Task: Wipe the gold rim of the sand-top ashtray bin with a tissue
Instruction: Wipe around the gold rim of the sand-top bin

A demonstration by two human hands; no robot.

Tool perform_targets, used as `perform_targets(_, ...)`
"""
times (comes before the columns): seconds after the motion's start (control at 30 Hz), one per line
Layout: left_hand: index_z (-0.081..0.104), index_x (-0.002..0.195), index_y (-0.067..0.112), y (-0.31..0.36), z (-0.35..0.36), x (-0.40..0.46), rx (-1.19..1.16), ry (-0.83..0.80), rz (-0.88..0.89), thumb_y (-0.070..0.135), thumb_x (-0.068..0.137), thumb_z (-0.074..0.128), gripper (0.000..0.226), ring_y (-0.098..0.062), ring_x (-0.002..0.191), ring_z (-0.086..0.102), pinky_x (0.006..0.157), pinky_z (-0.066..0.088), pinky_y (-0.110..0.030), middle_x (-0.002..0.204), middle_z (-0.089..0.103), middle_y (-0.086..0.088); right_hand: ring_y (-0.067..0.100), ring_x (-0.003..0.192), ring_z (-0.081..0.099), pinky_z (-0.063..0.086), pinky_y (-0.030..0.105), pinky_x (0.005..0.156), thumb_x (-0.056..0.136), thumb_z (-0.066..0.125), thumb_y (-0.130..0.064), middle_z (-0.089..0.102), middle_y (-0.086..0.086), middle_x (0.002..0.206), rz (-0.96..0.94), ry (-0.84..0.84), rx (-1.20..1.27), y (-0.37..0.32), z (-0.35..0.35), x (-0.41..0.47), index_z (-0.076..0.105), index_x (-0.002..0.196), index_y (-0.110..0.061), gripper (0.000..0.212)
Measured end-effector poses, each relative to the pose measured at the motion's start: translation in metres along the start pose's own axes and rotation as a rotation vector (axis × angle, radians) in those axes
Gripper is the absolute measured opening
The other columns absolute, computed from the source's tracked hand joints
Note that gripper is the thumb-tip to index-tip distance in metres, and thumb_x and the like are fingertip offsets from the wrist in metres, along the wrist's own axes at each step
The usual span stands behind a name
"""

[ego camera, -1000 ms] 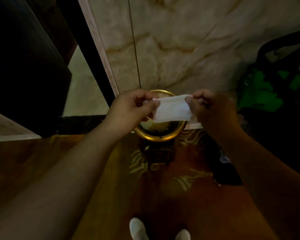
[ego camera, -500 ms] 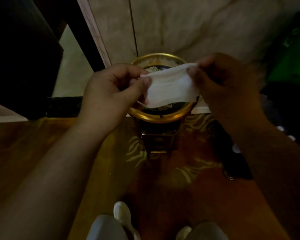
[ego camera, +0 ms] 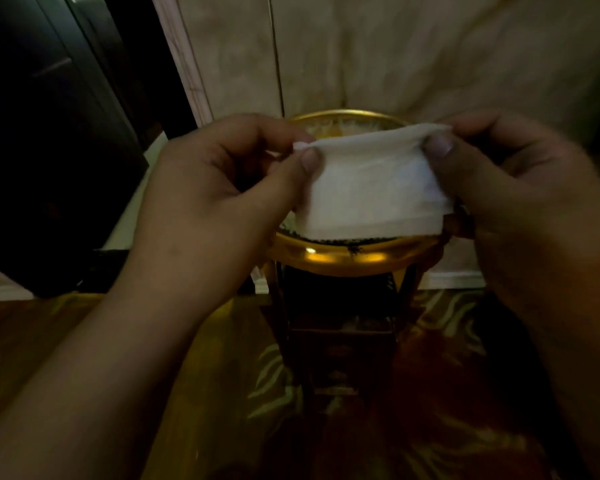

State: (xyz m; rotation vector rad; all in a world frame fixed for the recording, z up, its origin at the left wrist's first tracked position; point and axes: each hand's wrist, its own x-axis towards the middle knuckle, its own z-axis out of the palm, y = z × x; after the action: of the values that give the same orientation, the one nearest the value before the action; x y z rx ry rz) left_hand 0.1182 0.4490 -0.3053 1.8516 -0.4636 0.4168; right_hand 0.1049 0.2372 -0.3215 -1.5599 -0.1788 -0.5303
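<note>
Holding a white tissue (ego camera: 371, 188) stretched between both hands, the person stands over the ashtray bin (ego camera: 343, 306). The left hand (ego camera: 222, 188) pinches the tissue's upper left corner between thumb and curled forefinger, its other fingers folded in toward the palm. The right hand (ego camera: 520, 188) grips the upper right corner the same way, thumb pressed on the front of the sheet, fingers closed behind it. Between the two hands the tissue hangs as a folded, roughly rectangular sheet, its top edge taut and its lower edge loose.

Directly below and behind the tissue lies the gold rim (ego camera: 347, 259), a round polished band. Its near arc shows beneath the sheet's lower edge, with a small dark speck on it; the far arc shows above the top edge, between the two thumbs. Whether the tissue touches the rim cannot be told. Pale sand (ego camera: 326, 128) shows just past the left hand's fingertips. Under the rim the bin's dark body drops toward a patterned carpet (ego camera: 267, 375). Beyond the hands rises a marbled wall (ego camera: 378, 53).
</note>
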Motion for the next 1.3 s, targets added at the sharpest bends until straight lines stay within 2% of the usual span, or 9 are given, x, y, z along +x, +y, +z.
perform_targets(0.17, 0.079, 0.089, 0.029, -0.030, 0.019, -0.015, -0.081, 0.011, -0.094, 0.022, 0.092, 0.075, 0.008, 0.003, 0.052, 0.062, 0.044, 0.044, -0.010, 0.070, 0.074, 0.007, 0.003, 0.055, 0.061, 0.049, 0.013, 0.048, 0.077, 0.071, -0.036, 0.065, -0.004, 0.063, -0.056, -0.019, -0.021, 0.027, -0.009, -0.011, 0.072, 0.078, -0.036, 0.003)
perform_targets(0.3, 0.079, 0.089, 0.037, -0.046, 0.027, -0.021, 0.075, -0.013, -0.107, 0.033, 0.090, 0.077, 0.004, -0.015, 0.065, 0.070, 0.047, 0.055, -0.030, 0.080, 0.075, -0.002, 0.021, 0.076, 0.063, 0.051, 0.023, 0.053, 0.087, 0.071, -0.031, 0.065, 0.004, 0.088, -0.147, -0.032, -0.335, 0.046, -0.017, -0.022, 0.068, 0.087, -0.038, 0.008)
perform_targets(0.37, 0.078, 0.088, 0.039, -0.050, 0.030, -0.019, 0.162, 0.011, -0.112, 0.040, 0.086, 0.076, 0.002, -0.014, 0.070, 0.071, 0.054, 0.059, -0.039, 0.081, 0.075, 0.004, 0.015, 0.073, 0.062, 0.048, 0.014, 0.056, 0.085, 0.070, -0.033, 0.063, 0.000, 0.085, -0.125, -0.025, -0.384, 0.053, -0.018, -0.020, 0.069, 0.085, -0.036, 0.003)
perform_targets(0.43, 0.076, 0.085, 0.041, -0.052, 0.034, -0.017, 0.244, 0.034, -0.107, 0.045, 0.084, 0.074, 0.005, -0.009, 0.073, 0.070, 0.053, 0.057, -0.034, 0.083, 0.074, 0.011, 0.007, 0.070, 0.061, 0.048, 0.011, 0.058, 0.085, 0.070, -0.037, 0.063, -0.005, 0.086, -0.079, -0.034, -0.427, 0.058, -0.020, -0.015, 0.070, 0.084, -0.037, 0.001)
perform_targets(0.63, 0.073, 0.089, 0.043, -0.055, 0.040, -0.012, 0.428, 0.039, -0.073, 0.054, 0.083, 0.068, 0.013, -0.001, 0.068, 0.066, 0.049, 0.058, -0.036, 0.074, 0.069, 0.016, 0.007, 0.067, 0.060, 0.057, 0.043, 0.061, 0.080, 0.063, -0.054, 0.064, -0.017, 0.081, 0.019, -0.057, -0.633, 0.062, -0.019, -0.002, 0.067, 0.093, -0.042, 0.018)
perform_targets(0.83, 0.060, 0.104, 0.045, -0.058, 0.040, -0.005, 0.552, 0.050, 0.001, 0.052, 0.082, 0.075, 0.027, -0.002, 0.070, 0.061, 0.051, 0.052, -0.034, 0.069, 0.059, 0.012, 0.009, 0.061, 0.061, 0.059, 0.045, 0.067, 0.080, 0.067, -0.051, 0.064, -0.014, 0.071, 0.077, -0.108, -0.736, 0.059, -0.021, 0.007, 0.064, 0.111, -0.048, 0.032)
perform_targets(0.97, 0.052, 0.090, 0.039, -0.062, 0.037, -0.002, 0.532, 0.043, -0.016, 0.046, 0.079, 0.082, 0.033, -0.005, 0.073, 0.059, 0.048, 0.041, -0.028, 0.068, 0.057, 0.008, 0.010, 0.061, 0.062, 0.059, 0.046, 0.066, 0.085, 0.072, -0.044, 0.063, -0.012, 0.072, 0.065, -0.102, -0.710, 0.060, -0.022, 0.007, 0.064, 0.108, -0.048, 0.025)
perform_targets(1.17, 0.055, 0.083, 0.033, -0.066, 0.030, -0.007, 0.400, 0.042, 0.003, 0.031, 0.082, 0.079, 0.024, -0.009, 0.068, 0.063, 0.056, 0.054, -0.034, 0.074, 0.060, 0.008, 0.010, 0.065, 0.062, 0.058, 0.044, 0.066, 0.085, 0.070, -0.042, 0.061, -0.008, 0.073, -0.020, -0.078, -0.663, 0.060, -0.023, 0.000, 0.072, 0.101, -0.044, 0.016)
perform_targets(1.3, 0.068, 0.096, 0.036, -0.072, 0.024, -0.021, 0.459, 0.059, 0.150, 0.033, 0.091, 0.070, 0.007, -0.004, 0.082, 0.063, 0.067, 0.049, -0.017, 0.093, 0.061, 0.017, 0.002, 0.089, 0.061, 0.051, 0.020, 0.076, 0.090, 0.064, -0.044, 0.060, -0.017, 0.094, -0.227, -0.087, -0.707, 0.053, -0.022, -0.006, 0.072, 0.105, -0.044, 0.017)
